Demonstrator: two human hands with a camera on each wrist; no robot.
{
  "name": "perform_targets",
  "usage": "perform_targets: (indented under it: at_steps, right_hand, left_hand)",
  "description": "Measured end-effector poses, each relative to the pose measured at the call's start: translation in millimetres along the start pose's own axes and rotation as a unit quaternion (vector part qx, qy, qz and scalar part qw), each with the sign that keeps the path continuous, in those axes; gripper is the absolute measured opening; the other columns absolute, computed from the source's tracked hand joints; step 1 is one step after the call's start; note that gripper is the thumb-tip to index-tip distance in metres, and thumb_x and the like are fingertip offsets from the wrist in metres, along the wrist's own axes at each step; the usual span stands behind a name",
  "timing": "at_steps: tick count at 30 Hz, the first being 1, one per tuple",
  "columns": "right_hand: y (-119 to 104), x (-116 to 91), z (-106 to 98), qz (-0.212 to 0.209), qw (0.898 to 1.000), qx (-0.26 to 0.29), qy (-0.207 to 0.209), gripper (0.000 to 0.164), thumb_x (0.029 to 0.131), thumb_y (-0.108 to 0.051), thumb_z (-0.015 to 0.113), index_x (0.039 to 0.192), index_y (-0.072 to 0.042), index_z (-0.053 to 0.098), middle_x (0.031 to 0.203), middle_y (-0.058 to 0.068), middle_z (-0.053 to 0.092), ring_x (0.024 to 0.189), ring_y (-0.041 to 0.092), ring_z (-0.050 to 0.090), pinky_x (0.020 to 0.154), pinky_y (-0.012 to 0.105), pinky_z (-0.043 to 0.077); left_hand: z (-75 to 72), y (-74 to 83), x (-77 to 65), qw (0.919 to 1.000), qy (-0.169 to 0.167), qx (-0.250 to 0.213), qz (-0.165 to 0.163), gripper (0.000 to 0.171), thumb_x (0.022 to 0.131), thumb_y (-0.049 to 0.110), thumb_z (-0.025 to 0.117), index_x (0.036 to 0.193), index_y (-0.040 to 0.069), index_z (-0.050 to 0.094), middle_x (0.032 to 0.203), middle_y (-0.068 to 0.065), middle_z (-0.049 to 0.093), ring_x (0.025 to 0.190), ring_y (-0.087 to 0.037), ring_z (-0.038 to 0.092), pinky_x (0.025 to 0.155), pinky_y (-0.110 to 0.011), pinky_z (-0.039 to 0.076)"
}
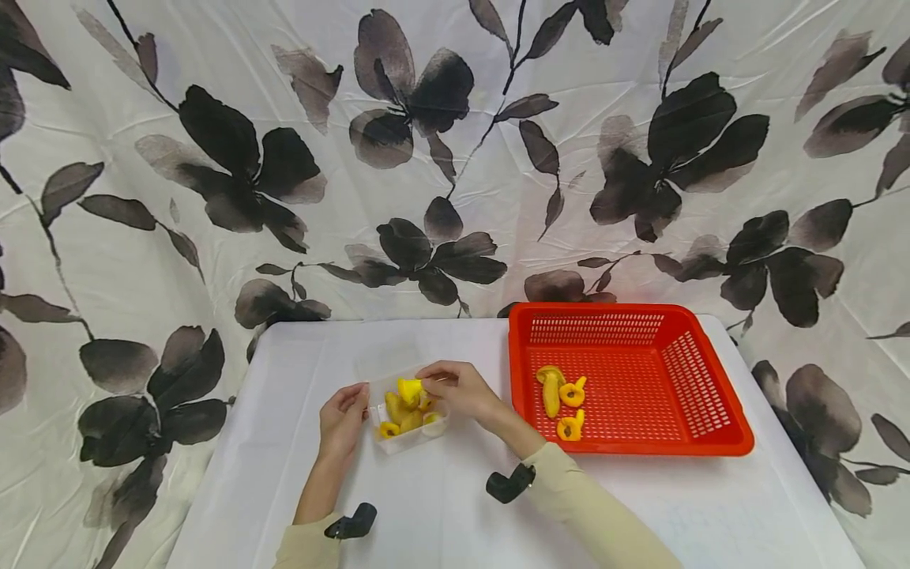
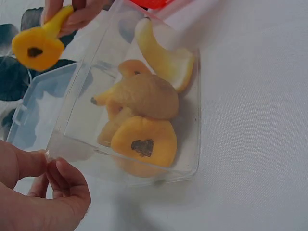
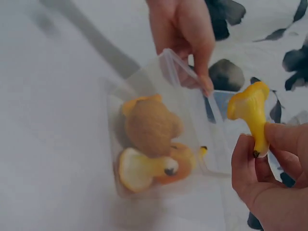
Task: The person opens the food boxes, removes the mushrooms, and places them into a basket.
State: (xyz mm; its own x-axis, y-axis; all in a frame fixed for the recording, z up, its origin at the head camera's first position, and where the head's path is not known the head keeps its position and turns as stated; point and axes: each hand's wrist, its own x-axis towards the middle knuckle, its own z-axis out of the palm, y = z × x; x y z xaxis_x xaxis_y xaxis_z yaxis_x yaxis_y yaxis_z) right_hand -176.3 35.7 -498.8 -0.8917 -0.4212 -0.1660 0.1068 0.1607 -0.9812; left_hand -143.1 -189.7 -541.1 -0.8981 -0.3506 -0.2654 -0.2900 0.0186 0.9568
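My left hand [image 1: 341, 419] pinches the rim of a clear plastic box [image 1: 415, 442] at its left side. Several toy mushrooms lie inside it; the left wrist view shows a brown mushroom [image 2: 149, 96], an orange mushroom [image 2: 151, 134] with a dark patch and a pale yellow mushroom [image 2: 161, 55]. Over the box's far part, my right hand [image 1: 460, 387] holds a yellow mushroom [image 3: 250, 113] by the stem, between thumb and fingers. That mushroom's cap is tilted upward in the right wrist view. The box's lid [image 2: 43, 103] hangs folded back on the far side.
To the right stands a red perforated basket [image 1: 633, 448]. At its left side lie a long tan mushroom [image 1: 551, 393] and two yellow-orange mushrooms, one [image 1: 573, 393] above the other [image 1: 569, 428]. A white cloth covers the table [image 1: 284, 356]; a floral curtain [image 1: 498, 197] hangs behind.
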Motion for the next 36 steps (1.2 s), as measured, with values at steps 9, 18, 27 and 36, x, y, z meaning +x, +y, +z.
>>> perform_targets:
  at_steps: [9, 18, 27, 36]
  right_hand:
    - [-1, -13, -34, 0.01, 0.999, 0.043, 0.011, 0.028, 0.104, -0.014, 0.062, 0.128, 0.0, 0.067, 0.127, 0.013, 0.066, 0.115, 0.031, 0.065, 0.1, 0.038, 0.053]
    - [1, -27, -61, 0.021, 0.996, 0.067, 0.054, 0.027, 0.102, -0.012, 0.065, 0.127, -0.001, 0.068, 0.125, 0.013, 0.066, 0.111, 0.022, 0.066, 0.103, 0.044, 0.051]
    - [6, -44, -86, 0.018, 0.991, 0.086, 0.097, 0.029, 0.101, -0.012, 0.068, 0.127, -0.001, 0.068, 0.127, 0.015, 0.065, 0.111, 0.022, 0.066, 0.102, 0.041, 0.051]
    - [18, -67, -115, 0.023, 0.986, 0.11, 0.124, 0.036, 0.101, -0.019, 0.068, 0.132, -0.001, 0.065, 0.129, 0.015, 0.063, 0.113, 0.023, 0.065, 0.105, 0.04, 0.049]
  left_hand:
    - [0.1, -1.8, 1.1, 0.9999, 0.002, 0.006, 0.008, 0.033, 0.106, 0.017, 0.059, 0.128, -0.008, 0.061, 0.112, -0.018, 0.065, 0.085, -0.015, 0.059, 0.068, -0.013, 0.05]
    - [-0.5, -3.3, 1.2, 0.9999, -0.006, 0.013, -0.001, 0.034, 0.106, 0.019, 0.058, 0.129, -0.007, 0.06, 0.114, -0.018, 0.063, 0.09, -0.017, 0.059, 0.07, -0.013, 0.05]
    - [-1.6, -1.6, 0.5, 0.9999, -0.008, 0.014, -0.004, 0.034, 0.107, 0.019, 0.058, 0.13, -0.006, 0.06, 0.113, -0.017, 0.064, 0.091, -0.018, 0.059, 0.071, -0.012, 0.05]
    - [-0.7, -1.9, 0.5, 0.9998, -0.008, 0.016, -0.004, 0.035, 0.107, 0.02, 0.058, 0.13, -0.006, 0.06, 0.115, -0.017, 0.064, 0.093, -0.018, 0.06, 0.072, -0.012, 0.05]
